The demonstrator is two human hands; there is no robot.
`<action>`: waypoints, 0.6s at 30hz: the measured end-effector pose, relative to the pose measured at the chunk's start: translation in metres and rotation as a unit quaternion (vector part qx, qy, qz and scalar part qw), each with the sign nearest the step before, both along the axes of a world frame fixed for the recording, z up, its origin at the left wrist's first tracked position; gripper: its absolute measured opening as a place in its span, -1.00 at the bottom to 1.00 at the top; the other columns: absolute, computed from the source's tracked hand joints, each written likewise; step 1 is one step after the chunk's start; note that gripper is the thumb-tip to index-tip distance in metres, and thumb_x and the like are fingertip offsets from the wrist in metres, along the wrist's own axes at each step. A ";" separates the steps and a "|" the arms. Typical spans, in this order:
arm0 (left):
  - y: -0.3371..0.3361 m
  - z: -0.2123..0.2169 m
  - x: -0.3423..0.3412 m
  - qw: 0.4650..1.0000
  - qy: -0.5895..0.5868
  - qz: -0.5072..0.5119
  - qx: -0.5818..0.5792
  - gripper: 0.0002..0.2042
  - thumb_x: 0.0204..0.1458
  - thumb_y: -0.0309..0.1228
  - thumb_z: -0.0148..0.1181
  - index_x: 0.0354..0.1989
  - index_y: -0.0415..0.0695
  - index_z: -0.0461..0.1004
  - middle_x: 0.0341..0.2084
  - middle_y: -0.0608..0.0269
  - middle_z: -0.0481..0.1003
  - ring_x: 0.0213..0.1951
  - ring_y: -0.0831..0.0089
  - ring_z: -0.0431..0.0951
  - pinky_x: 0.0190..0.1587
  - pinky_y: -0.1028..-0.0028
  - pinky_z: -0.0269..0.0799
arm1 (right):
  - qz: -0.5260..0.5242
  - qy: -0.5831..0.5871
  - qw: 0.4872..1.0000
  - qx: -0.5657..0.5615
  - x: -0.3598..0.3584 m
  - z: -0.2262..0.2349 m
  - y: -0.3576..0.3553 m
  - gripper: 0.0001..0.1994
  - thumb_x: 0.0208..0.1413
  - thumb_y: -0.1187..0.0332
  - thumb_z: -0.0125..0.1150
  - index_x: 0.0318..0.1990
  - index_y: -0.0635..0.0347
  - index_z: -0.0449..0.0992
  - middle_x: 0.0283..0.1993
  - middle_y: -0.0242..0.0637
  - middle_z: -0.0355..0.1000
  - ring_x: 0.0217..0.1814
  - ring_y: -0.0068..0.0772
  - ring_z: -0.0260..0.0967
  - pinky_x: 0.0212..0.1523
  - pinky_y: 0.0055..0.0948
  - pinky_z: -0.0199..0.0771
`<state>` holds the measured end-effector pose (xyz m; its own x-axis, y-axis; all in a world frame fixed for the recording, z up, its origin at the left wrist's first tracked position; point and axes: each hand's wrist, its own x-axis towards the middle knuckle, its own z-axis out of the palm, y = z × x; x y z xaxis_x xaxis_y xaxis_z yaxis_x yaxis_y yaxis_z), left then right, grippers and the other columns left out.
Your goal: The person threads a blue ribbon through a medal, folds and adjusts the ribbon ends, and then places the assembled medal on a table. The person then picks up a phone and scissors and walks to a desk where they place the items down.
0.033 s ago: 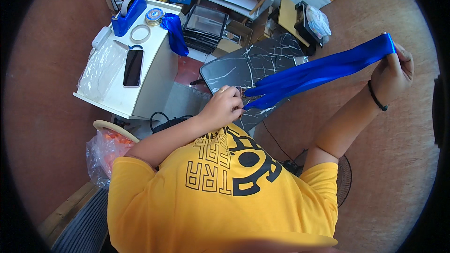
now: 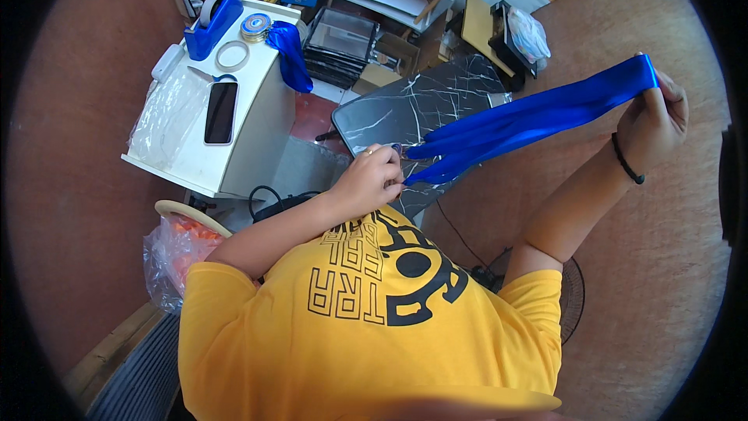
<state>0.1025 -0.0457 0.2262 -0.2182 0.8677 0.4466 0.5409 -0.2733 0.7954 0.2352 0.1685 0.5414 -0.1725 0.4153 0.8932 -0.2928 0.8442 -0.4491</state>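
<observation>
Left hand (image 2: 375, 177): I pinch the ribbon (image 2: 538, 121) by its ends.
Right hand (image 2: 659, 123): I grasp its raised fold.
Ribbon: stretched between, partly over the black counter (image 2: 374, 115).
Change: none clear; stretch holds.

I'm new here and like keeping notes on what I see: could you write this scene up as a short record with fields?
Ribbon: blue ribbon, stretched between both hands, slanting up to the right
Left hand: fingers closed on a small object, mostly hidden, at the ribbon's lower ends
Right hand: grips the ribbon's folded upper end
Beneath the ribbon: black marble-patterned table
On the white cabinet: blue tape dispenser, tape roll, phone, round medal
</observation>
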 end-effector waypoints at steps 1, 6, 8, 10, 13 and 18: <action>-0.003 0.001 -0.001 1.000 -0.011 -0.006 0.006 -0.90 -0.16 -0.46 0.32 -0.52 -0.20 0.52 -0.35 0.17 0.45 -0.18 0.20 0.44 -0.08 0.29 0.36 | 0.005 -0.001 1.000 -0.004 0.001 0.001 0.001 -0.90 -0.13 0.76 0.16 -0.46 0.41 0.51 -0.42 -0.10 0.52 -0.41 -0.40 0.47 -0.37 -0.57 0.46; -0.006 0.003 -0.013 0.996 -0.071 -0.048 -0.017 -0.89 -0.15 -0.48 0.31 -0.57 -0.19 0.48 -0.26 0.15 0.53 -0.15 0.21 0.53 -0.07 0.29 0.43 | 0.006 0.011 1.000 0.005 -0.001 0.001 0.007 -0.90 -0.13 0.76 0.14 -0.46 0.40 0.50 -0.40 -0.07 0.52 -0.40 -0.36 0.49 -0.36 -0.54 0.48; -0.006 0.002 -0.017 0.988 -0.114 -0.093 -0.043 -0.89 -0.14 -0.48 0.29 -0.55 -0.20 0.47 -0.26 0.12 0.55 -0.18 0.20 0.56 -0.09 0.29 0.45 | 0.003 0.020 1.000 -0.016 -0.002 0.001 0.009 -0.90 -0.13 0.76 0.13 -0.46 0.40 0.50 -0.39 -0.07 0.53 -0.39 -0.35 0.49 -0.35 -0.53 0.49; -0.005 0.003 -0.020 0.983 -0.130 -0.120 -0.053 -0.90 -0.12 -0.49 0.28 -0.52 -0.21 0.47 -0.28 0.10 0.56 -0.20 0.20 0.58 -0.11 0.29 0.46 | 0.006 0.012 1.000 0.000 -0.002 0.002 0.010 -0.90 -0.12 0.75 0.12 -0.46 0.41 0.50 -0.38 -0.06 0.53 -0.37 -0.32 0.51 -0.33 -0.52 0.50; -0.006 0.005 -0.020 0.982 -0.114 -0.136 -0.061 -0.91 -0.07 -0.49 0.26 -0.48 -0.21 0.46 -0.31 0.08 0.56 -0.22 0.20 0.58 -0.11 0.31 0.46 | 0.009 0.020 1.000 -0.003 -0.001 0.003 0.013 -0.89 -0.11 0.76 0.11 -0.45 0.41 0.50 -0.38 -0.04 0.53 -0.34 -0.29 0.52 -0.31 -0.50 0.51; -0.006 0.010 -0.012 0.973 -0.094 -0.172 -0.121 -0.93 -0.01 -0.50 0.20 -0.40 -0.22 0.45 -0.36 0.06 0.53 -0.22 0.15 0.54 -0.12 0.28 0.44 | 0.023 0.012 1.000 0.004 0.001 0.004 0.019 -0.90 -0.09 0.76 0.10 -0.45 0.41 0.50 -0.37 -0.02 0.53 -0.30 -0.23 0.55 -0.27 -0.45 0.55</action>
